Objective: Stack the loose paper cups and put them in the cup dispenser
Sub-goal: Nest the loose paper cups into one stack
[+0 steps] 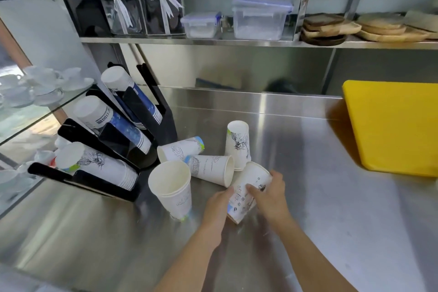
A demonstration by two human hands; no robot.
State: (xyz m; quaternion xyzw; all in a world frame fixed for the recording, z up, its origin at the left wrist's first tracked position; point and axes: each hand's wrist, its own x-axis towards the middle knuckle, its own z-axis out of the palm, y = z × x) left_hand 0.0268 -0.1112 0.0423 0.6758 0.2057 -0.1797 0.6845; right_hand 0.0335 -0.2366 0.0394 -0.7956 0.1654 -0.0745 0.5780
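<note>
Both hands hold one white printed paper cup tilted on the steel counter: my left hand grips its lower left side, my right hand wraps its right side. Behind it one cup stands upside down. Two cups lie on their sides, one with its mouth to the right, one beside the dispenser. A short upright stack of cups stands to the left. The black cup dispenser at left holds three slanted rows of cups.
A yellow cutting board lies at the right on the steel counter. Glass shelves with white teacups are at far left. The upper shelf carries plastic boxes, ribboned glass packs and wooden plates.
</note>
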